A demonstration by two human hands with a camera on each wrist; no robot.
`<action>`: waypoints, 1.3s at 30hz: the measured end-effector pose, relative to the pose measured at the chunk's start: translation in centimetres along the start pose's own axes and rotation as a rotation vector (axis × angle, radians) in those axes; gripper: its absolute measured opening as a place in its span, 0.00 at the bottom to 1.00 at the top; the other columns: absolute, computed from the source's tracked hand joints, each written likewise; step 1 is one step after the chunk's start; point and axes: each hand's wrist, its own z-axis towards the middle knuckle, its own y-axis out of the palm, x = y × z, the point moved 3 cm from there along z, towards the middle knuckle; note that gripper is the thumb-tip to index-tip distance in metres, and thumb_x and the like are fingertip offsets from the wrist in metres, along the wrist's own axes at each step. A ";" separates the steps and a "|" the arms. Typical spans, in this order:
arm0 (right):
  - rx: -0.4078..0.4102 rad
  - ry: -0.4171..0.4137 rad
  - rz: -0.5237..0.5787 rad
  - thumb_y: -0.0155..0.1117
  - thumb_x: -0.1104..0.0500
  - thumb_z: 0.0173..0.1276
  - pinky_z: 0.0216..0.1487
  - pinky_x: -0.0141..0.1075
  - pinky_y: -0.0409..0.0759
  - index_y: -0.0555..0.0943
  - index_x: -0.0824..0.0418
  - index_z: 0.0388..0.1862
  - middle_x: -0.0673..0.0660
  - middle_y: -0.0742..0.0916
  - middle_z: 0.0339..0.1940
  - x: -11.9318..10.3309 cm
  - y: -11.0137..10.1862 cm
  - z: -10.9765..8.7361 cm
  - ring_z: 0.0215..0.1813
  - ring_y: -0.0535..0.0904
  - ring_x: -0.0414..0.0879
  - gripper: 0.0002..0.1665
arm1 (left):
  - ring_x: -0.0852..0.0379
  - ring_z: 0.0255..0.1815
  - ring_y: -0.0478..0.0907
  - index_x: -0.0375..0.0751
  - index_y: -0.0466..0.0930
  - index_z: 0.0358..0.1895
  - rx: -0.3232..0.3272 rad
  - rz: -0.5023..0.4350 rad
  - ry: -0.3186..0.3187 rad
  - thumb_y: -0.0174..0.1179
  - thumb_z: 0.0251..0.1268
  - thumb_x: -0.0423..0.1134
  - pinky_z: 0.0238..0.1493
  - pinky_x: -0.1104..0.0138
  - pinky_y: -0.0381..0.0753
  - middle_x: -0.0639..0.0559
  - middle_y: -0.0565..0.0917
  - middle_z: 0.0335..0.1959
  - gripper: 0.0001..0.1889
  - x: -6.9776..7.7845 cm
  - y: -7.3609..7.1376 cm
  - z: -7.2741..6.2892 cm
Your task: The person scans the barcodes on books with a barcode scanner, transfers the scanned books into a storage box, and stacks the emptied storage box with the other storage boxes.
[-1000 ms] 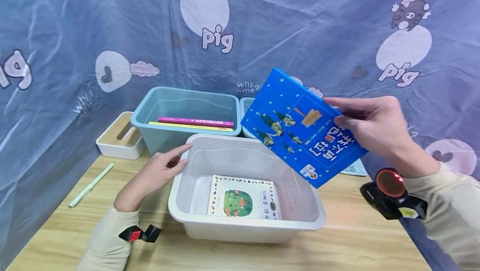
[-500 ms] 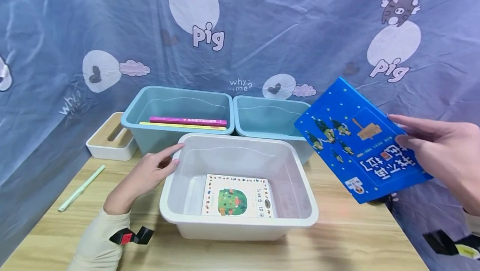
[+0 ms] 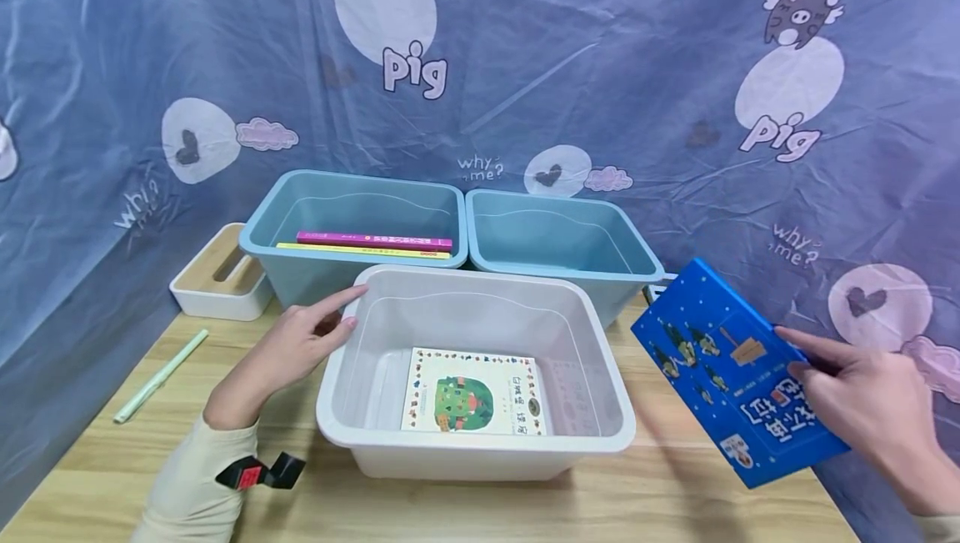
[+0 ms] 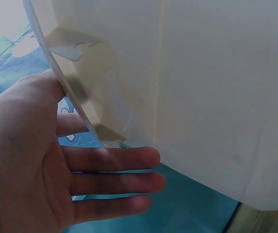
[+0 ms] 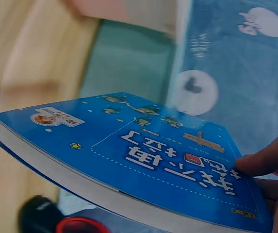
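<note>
My right hand (image 3: 870,401) pinches a blue picture book (image 3: 727,384) by its edge, thumb on the cover. The book is tilted over the right side of the table, to the right of the white bin (image 3: 480,460). Up close in the right wrist view, the blue book (image 5: 148,145) shows its white page edges and yellow stars. At the bin's left rim, my left hand (image 3: 296,351) touches with forefinger and thumb. Its other fingers (image 4: 114,159) extend straight beside the bin wall in the left wrist view. Inside the bin lies a white book (image 3: 465,401) with a green picture.
Behind the white bin stand two teal bins; the left teal bin (image 3: 255,234) holds a magenta book (image 3: 375,240) and a yellow book (image 3: 367,251). The right teal bin (image 3: 562,272) adjoins it. A wood-topped tissue box (image 3: 221,301) and green pen (image 3: 161,376) are at left.
My right hand has carried the blue book from over the white bin to the right, then lower. The left hand stays at the rim. The view shifted slightly.
</note>
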 end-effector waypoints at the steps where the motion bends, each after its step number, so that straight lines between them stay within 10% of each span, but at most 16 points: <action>1: -0.011 0.008 -0.016 0.63 0.65 0.60 0.20 0.40 0.64 0.85 0.68 0.55 0.73 0.87 0.26 0.3 0.4 -0.2 0.23 0.82 0.61 0.23 | 0.53 0.40 0.77 0.43 0.66 0.76 0.003 0.003 0.002 0.55 0.77 0.45 0.44 0.59 0.81 0.43 0.86 0.46 0.28 0.0 0.0 0.0; 15: -0.096 0.107 -0.116 0.51 0.67 0.61 0.20 0.37 0.56 0.78 0.73 0.60 0.51 0.65 0.09 3.1 3.8 -2.9 0.14 0.62 0.48 0.27 | 0.54 0.38 0.77 0.44 0.67 0.75 0.024 -0.004 0.019 0.55 0.77 0.45 0.41 0.62 0.79 0.47 0.86 0.42 0.28 0.2 0.0 0.0; 39: -0.141 0.205 -0.120 0.49 0.67 0.61 0.20 0.36 0.58 0.76 0.76 0.60 0.52 0.70 0.11 6.4 6.0 -3.3 0.13 0.63 0.48 0.28 | 0.53 0.42 0.79 0.44 0.66 0.76 0.008 -0.019 0.010 0.55 0.77 0.46 0.46 0.57 0.83 0.41 0.86 0.51 0.28 0.0 -0.1 -0.1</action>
